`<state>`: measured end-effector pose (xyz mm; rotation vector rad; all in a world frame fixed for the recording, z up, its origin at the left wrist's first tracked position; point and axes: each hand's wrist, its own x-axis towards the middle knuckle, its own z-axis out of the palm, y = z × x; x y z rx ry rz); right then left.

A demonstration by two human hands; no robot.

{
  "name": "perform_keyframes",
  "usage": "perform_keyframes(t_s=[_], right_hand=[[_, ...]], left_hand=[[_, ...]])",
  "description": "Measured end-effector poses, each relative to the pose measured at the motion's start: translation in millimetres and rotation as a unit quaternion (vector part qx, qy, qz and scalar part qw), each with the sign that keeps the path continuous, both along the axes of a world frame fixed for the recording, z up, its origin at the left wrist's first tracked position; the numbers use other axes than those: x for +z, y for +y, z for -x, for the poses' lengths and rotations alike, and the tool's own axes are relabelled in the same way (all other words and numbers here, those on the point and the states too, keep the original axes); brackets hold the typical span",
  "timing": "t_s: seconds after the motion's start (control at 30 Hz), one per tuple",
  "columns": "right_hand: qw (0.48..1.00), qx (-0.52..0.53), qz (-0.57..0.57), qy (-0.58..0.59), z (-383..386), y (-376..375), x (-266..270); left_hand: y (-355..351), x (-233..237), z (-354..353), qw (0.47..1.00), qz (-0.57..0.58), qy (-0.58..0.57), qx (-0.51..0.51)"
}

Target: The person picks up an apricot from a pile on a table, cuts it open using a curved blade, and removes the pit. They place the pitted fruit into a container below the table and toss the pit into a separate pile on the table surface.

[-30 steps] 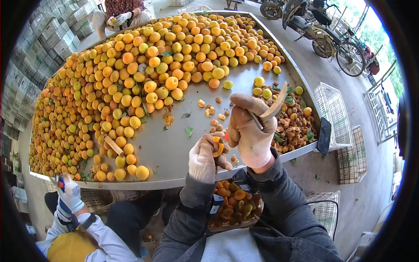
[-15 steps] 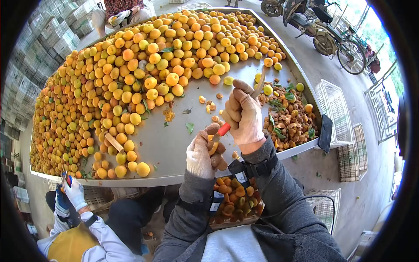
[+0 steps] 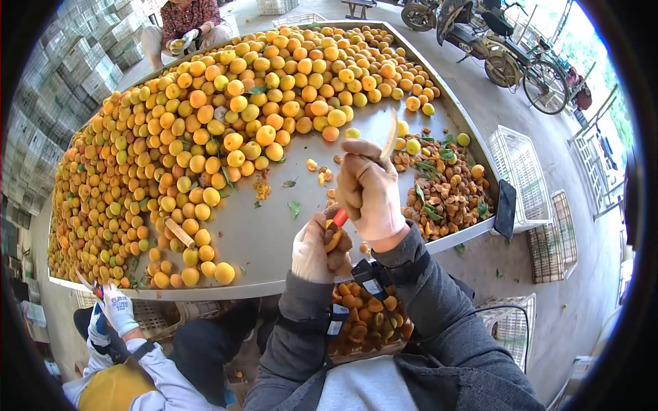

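In front of me, over the table's near edge, my left hand (image 3: 314, 250) is closed round an apricot (image 3: 334, 240), its orange flesh showing between gloved fingers. My right hand (image 3: 372, 195) makes a fist round a red-handled knife (image 3: 390, 135). Its curved, pale blade-like part sticks up above the fist, and the red end points down at the apricot, close to my left fingertips. Both gloves are stained brown. Below my wrists, a crate holds apricot halves (image 3: 367, 308). Right of my fist lies a heap of brown pits and scraps (image 3: 449, 188) with green leaves.
Whole apricots (image 3: 226, 103) cover much of the metal table (image 3: 264, 233). A wooden piece (image 3: 179, 233) lies among them. At left, a co-worker's gloved hand (image 3: 118, 309) is by a bladed tool; another person (image 3: 188, 27) sits across. White crates (image 3: 521, 175) and motorbikes (image 3: 490, 44) stand right.
Both my hands have shifted slightly; the right fist now turns its back more toward me and the knife stands more upright. The co-worker's tool at left has swung its blade outward.
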<state>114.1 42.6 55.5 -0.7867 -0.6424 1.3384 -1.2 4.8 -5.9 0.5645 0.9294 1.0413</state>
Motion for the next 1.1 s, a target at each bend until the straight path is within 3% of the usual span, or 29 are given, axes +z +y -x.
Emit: perform_keyframes(t_s=[0.03,0.07,0.13,0.2,0.27,0.33,0.37,0.4,0.43,0.47,0.5,0.53,0.6,0.67,0.73,0.77,0.83,0.87,0.93,0.97,1.0,1.07,1.1], right_hand=[[0.997,-0.019,0.006,0.074,-1,4,-8],[0.997,-0.014,0.004,0.075,-3,7,-18],[0.987,-0.042,0.02,0.152,-7,9,-42],[0.979,-0.043,0.016,0.197,-9,12,-57],[0.956,-0.06,0.039,0.286,-8,15,-56],[0.961,-0.074,0.052,0.261,-14,20,-45],[0.98,-0.095,0.025,0.173,-23,21,-37],[0.99,-0.114,-0.003,0.084,-30,20,-28],[0.996,-0.093,-0.005,0.008,-33,14,-19],[0.993,-0.042,0.001,-0.113,-33,0,-11],[0.951,-0.003,-0.068,-0.303,-27,-7,-15],[0.866,0.034,-0.133,-0.481,-21,-13,-19],[0.744,0.098,-0.127,-0.648,-10,-22,-20],[0.739,0.08,-0.108,-0.66,-7,-26,-29],[0.686,0.035,-0.144,-0.712,-10,-28,-34],[0.687,0.034,-0.145,-0.712,-14,-26,-35],[0.689,-0.096,-0.079,-0.714,-30,-20,-33],[0.712,-0.062,-0.009,-0.7,-41,-15,-23],[0.769,-0.072,-0.039,-0.634,-58,-7,-25],[0.767,-0.098,-0.043,-0.632,-68,2,-31],[0.765,-0.125,-0.048,-0.63,-79,13,-34],[0.781,-0.137,-0.005,-0.61,-100,40,-34],[0.78,-0.126,0.017,-0.613,-112,59,-39]], left_hand=[[1,-3,3,0.992,0.043,-0.119,-0.022],[1,-4,7,0.967,0.083,-0.236,-0.043],[-3,-7,7,0.963,0.095,-0.251,-0.03],[1,-27,6,0.89,0.102,-0.435,-0.088],[3,-27,4,0.897,0.089,-0.426,-0.082],[5,-22,6,0.932,0.097,-0.348,-0.037],[7,-19,6,0.932,0.096,-0.348,-0.035],[10,-16,6,0.958,0.066,-0.276,0.035],[11,-14,5,0.973,0.036,-0.202,0.105],[11,-16,7,0.973,0.035,-0.203,0.107],[12,-20,8,0.972,-0.009,-0.214,0.101],[14,-24,7,0.968,-0.054,-0.224,0.095],[15,-28,3,0.978,-0.06,-0.169,0.106],[13,-33,3,0.985,-0.065,-0.11,0.119],[13,-36,6,0.976,-0.021,-0.174,0.126],[14,-34,7,0.976,-0.022,-0.174,0.126],[16,-29,10,0.959,0.06,-0.252,0.116],[16,-28,12,0.959,0.061,-0.253,0.116],[12,-25,15,0.974,0.028,-0.219,0.041],[6,-16,18,0.978,-0.005,-0.208,-0.024],[5,-12,20,0.977,-0.009,-0.212,-0.029],[1,-7,22,0.94,-0.195,-0.12,-0.254],[-3,-2,21,0.939,-0.196,-0.122,-0.255]])
